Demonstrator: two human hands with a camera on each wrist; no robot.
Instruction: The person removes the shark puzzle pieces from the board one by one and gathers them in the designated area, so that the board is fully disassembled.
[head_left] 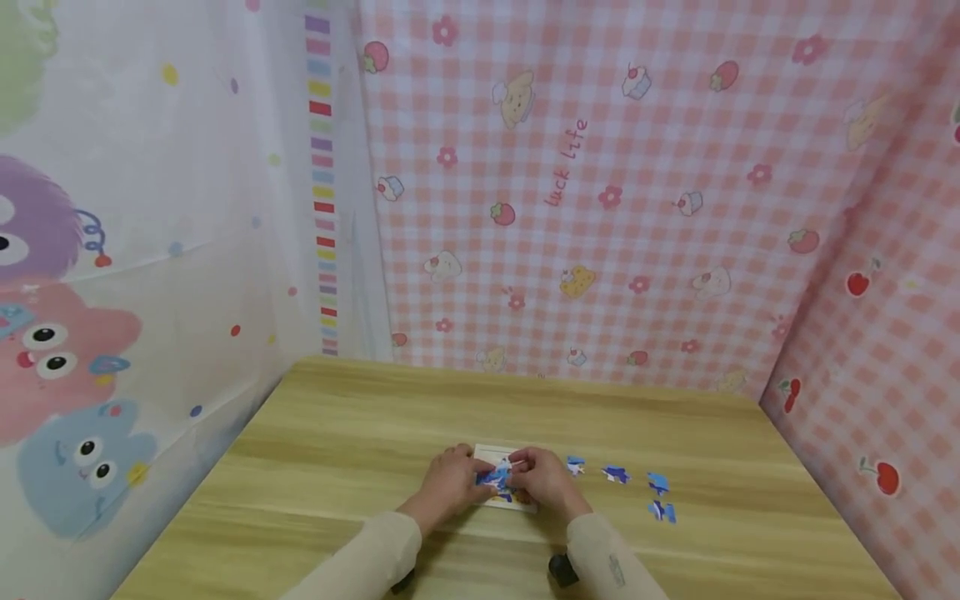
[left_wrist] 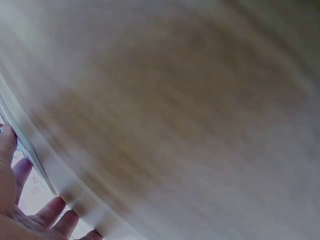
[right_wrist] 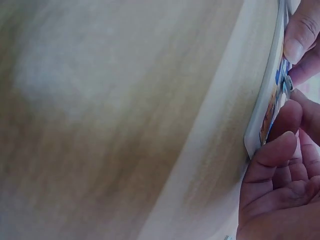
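Observation:
A white-framed puzzle board (head_left: 487,451) lies on the table between the two hands, its blue picture partly hidden by fingers. My left hand (head_left: 444,483) rests at the board's left side, thumb and a finger reaching onto the picture. From the right, my right hand (head_left: 547,481) bends over the board and pinches a blue puzzle piece (head_left: 504,467). In the right wrist view, a tilted puzzle piece (right_wrist: 287,82) stands slightly above the picture, between both hands' fingertips. The left wrist view shows spread left fingers (left_wrist: 50,212) along the table surface.
To the right of the board lie several loose blue-and-white puzzle pieces (head_left: 616,474). The wooden table (head_left: 360,417) meets a pink checked cloth (head_left: 600,250) behind and patterned cloths on both sides. A dark object (head_left: 562,570) is beside the right sleeve.

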